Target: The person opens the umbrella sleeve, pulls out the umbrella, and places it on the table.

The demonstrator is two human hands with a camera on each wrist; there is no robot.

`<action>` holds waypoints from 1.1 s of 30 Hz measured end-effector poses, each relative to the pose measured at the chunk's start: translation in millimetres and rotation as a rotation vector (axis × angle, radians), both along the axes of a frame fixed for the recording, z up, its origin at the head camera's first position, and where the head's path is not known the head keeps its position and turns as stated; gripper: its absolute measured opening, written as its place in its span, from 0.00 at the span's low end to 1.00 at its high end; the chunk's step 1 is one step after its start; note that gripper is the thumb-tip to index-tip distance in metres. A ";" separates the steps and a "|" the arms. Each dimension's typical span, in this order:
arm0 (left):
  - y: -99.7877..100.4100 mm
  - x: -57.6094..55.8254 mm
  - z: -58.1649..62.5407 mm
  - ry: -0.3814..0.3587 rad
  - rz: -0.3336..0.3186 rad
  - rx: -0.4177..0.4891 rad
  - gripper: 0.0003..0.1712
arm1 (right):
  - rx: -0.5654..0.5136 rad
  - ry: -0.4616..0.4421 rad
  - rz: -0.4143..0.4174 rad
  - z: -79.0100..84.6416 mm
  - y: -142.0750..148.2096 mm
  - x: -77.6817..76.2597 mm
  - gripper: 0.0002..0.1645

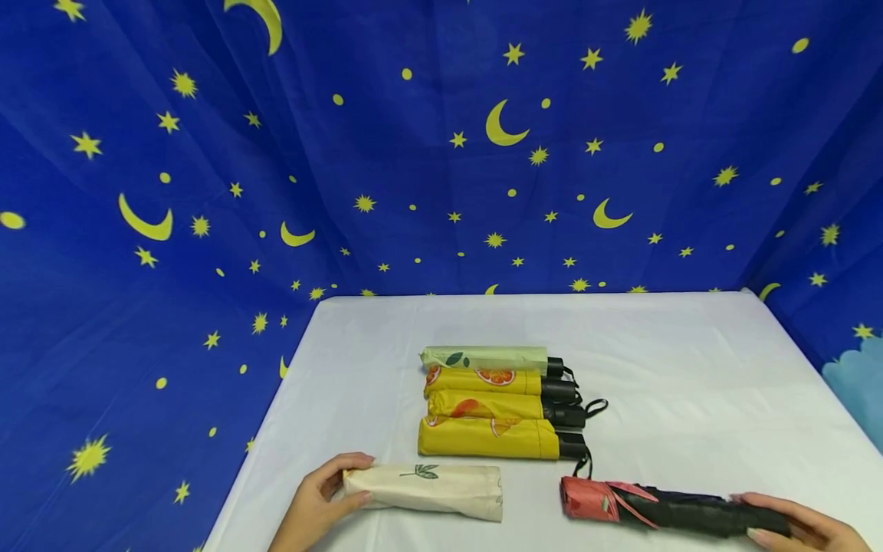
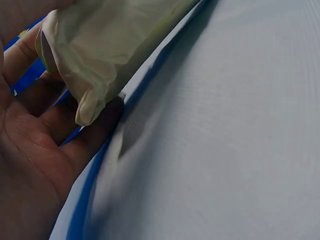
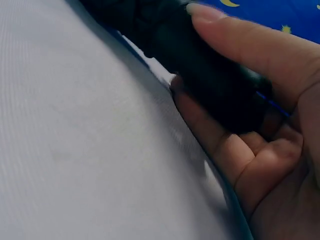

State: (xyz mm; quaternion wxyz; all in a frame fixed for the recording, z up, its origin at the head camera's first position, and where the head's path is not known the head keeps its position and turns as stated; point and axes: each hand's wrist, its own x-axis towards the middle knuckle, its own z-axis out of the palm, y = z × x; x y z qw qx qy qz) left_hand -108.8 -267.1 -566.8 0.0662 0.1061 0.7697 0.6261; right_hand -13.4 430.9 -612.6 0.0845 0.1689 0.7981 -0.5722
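At the front of the table, my left hand (image 1: 320, 498) grips the left end of a cream umbrella sleeve (image 1: 448, 494) printed with green leaves. The left wrist view shows the sleeve's crumpled corner (image 2: 92, 97) between thumb and fingers. Over on the right, my right hand (image 1: 807, 525) holds the black handle end of a folded umbrella (image 1: 690, 514), whose canopy end is red. Thumb and fingers lie on opposite sides of that black handle (image 3: 215, 75) in the right wrist view. The sleeve's right end faces the umbrella's red end across a gap.
Behind the sleeve lies a row of folded umbrellas in sleeves: a pale green one (image 1: 483, 358) at the back and three yellow fruit-print ones (image 1: 490, 439). Their black handles point right, with wrist loops. A white cloth (image 1: 676, 368) covers the table; a blue star-and-moon curtain (image 1: 441, 169) surrounds it.
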 end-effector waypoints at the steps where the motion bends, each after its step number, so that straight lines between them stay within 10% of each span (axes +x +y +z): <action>1: -0.2 0.6 -0.4 0.018 -0.003 -0.016 0.24 | 0.048 -0.009 0.019 1.5 -0.2 -0.1 0.36; 12: -14.8 1.5 5.4 0.116 -0.031 0.004 0.28 | 0.268 -0.019 0.069 16.8 -3.8 0.6 0.52; 19: -5.1 -2.4 32.3 0.193 0.047 -0.072 0.27 | 0.391 0.255 0.058 26.9 -11.1 0.9 0.40; 27: 53.0 -26.4 63.6 0.363 0.057 -0.130 0.23 | 0.483 0.546 0.036 110.9 -103.4 -41.7 0.27; 33: 92.1 -41.9 57.6 0.365 -0.045 -0.022 0.22 | 0.361 0.679 0.183 121.6 -168.8 -89.0 0.22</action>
